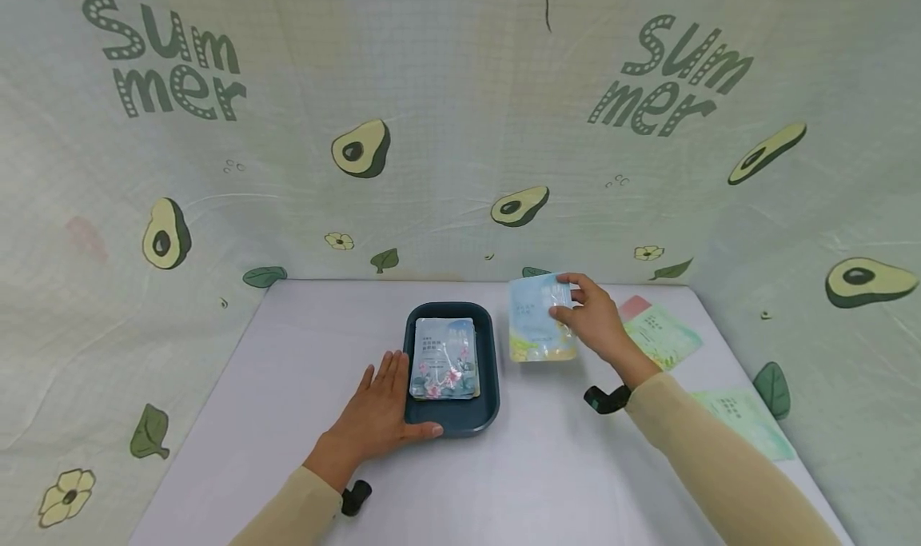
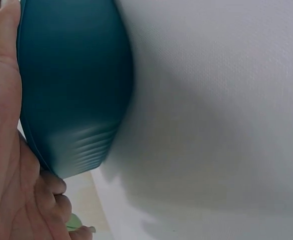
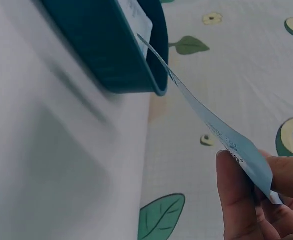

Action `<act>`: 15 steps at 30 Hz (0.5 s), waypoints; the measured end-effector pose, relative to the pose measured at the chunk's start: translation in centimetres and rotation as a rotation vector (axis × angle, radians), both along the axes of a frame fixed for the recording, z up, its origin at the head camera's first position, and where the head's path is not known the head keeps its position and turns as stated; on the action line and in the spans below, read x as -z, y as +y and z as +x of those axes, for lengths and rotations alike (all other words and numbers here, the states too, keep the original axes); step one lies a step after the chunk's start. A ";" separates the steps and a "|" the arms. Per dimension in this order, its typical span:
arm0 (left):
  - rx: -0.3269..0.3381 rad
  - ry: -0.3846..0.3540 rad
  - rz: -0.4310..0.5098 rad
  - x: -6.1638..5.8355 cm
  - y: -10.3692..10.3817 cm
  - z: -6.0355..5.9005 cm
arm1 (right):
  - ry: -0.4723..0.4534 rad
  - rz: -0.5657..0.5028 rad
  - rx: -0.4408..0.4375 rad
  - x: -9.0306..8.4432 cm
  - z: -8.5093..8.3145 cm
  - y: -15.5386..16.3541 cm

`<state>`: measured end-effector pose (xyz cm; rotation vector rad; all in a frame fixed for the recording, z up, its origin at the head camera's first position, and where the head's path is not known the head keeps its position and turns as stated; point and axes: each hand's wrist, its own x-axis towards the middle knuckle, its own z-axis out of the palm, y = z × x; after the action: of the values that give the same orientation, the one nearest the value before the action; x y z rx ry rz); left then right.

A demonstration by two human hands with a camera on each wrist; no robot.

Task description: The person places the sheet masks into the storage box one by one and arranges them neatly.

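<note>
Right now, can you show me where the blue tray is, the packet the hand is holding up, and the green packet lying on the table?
blue tray (image 1: 452, 418): head view, on its near rim.
held packet (image 1: 536, 330): head view, on its middle.
green packet (image 1: 662, 334): head view, on its middle.

One tray (image 1: 452, 418); four packets visible: tray stack (image 1: 444, 359), held (image 1: 536, 322), two on table (image 1: 662, 334) (image 1: 744, 422).
</note>
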<state>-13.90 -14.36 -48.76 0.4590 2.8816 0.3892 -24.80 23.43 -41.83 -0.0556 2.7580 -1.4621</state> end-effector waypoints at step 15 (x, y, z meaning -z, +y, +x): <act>0.004 0.025 -0.016 -0.2 0.1 0.0 | -0.016 -0.183 -0.048 0.3 0.4 -7.0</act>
<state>-13.87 -14.28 -48.60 0.4704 2.9055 0.3618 -24.39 16.39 -42.09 -0.1114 2.5832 -1.6893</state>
